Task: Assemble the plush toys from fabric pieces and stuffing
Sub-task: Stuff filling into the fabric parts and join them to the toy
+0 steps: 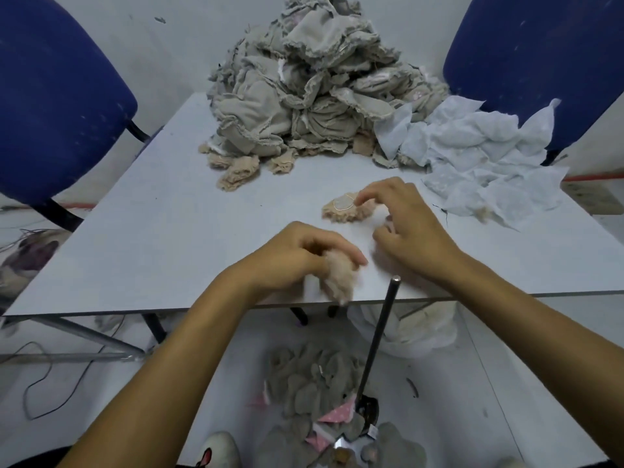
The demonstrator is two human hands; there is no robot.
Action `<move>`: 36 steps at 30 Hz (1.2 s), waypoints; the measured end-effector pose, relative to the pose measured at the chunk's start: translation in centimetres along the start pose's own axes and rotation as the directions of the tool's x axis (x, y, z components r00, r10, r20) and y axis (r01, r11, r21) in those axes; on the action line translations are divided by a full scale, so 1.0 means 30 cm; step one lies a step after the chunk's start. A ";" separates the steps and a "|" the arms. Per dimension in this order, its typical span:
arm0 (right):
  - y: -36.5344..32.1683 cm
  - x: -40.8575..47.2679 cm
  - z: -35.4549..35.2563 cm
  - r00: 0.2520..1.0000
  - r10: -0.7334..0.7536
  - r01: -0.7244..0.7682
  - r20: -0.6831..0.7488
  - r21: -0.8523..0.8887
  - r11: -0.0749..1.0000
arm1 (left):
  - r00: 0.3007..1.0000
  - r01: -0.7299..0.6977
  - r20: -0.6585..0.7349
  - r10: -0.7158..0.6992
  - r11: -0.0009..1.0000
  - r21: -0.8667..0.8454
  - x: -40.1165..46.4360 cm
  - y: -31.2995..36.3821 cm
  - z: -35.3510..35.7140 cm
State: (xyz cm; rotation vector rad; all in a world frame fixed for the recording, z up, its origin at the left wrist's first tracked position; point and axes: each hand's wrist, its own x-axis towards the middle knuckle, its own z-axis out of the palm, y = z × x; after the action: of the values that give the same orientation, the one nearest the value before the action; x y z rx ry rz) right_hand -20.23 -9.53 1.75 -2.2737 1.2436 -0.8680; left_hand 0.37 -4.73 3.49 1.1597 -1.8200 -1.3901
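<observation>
My left hand grips a small tan plush piece near the front edge of the grey table. My right hand hovers over the table with fingers loosely curled, its fingertips touching a flat tan fuzzy piece with a pale patch on top. A tall heap of grey-beige sewn fabric pieces rises at the back of the table, with several small tan fuzzy pieces at its foot.
White thin fabric scraps lie at the back right. A black rod stands upright before the table's edge. Grey plush parts with pink fabric lie on the floor below. Blue chairs stand at both sides.
</observation>
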 end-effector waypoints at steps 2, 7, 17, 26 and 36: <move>0.026 0.025 0.005 0.996 -0.011 0.029 0.083 -0.216 0.976 | 0.976 0.032 0.215 -0.029 0.999 -0.010 -0.009 0.010 -0.014; 0.046 0.010 0.055 0.991 -0.010 0.066 0.137 -0.412 0.909 | 0.959 0.081 -0.269 -0.090 0.996 -0.048 0.036 -0.022 -0.008; 0.017 -0.042 0.031 0.985 -0.141 0.152 0.094 -0.115 0.982 | 0.891 0.251 -0.453 -0.025 0.859 0.446 0.095 -0.055 0.043; 0.033 -0.036 0.040 0.996 0.009 -0.009 0.085 -0.002 1.000 | 0.878 0.100 -0.469 0.099 0.919 0.382 0.068 -0.066 0.056; 0.028 -0.036 0.038 0.999 0.023 -0.019 -0.023 0.167 0.986 | 0.861 0.101 -0.495 0.121 0.911 0.400 0.062 -0.073 0.047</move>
State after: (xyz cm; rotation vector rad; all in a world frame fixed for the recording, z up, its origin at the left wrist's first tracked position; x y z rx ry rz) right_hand -20.39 -9.00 0.05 -2.1203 1.1573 -0.9586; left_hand -1.02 -5.91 0.87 1.5508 -1.7472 -0.5926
